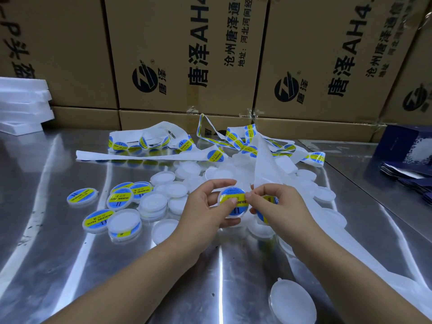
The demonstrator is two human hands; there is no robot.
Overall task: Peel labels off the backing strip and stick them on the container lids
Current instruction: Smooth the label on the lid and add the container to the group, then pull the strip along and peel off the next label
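My left hand point(205, 206) grips a small round white container point(230, 220) at mid-table, its lid covered by a blue and yellow label point(233, 195). The left thumb lies on that label. My right hand point(278, 204) pinches the white backing strip point(266, 164), which rises from my fingers and also trails toward the near right. Another blue and yellow label point(268, 199) on the strip shows under my right fingers. The right thumb tip touches the label on the lid.
Several labelled containers point(119, 199) lie at the left, unlabelled white ones point(163, 178) in a pile behind my hands, one lone container point(292, 302) near the front. Tangled label strip point(149, 142) lies farther back. Cardboard boxes point(187, 54) wall the rear; white foam point(23, 104) left, dark blue packets point(406, 164) right.
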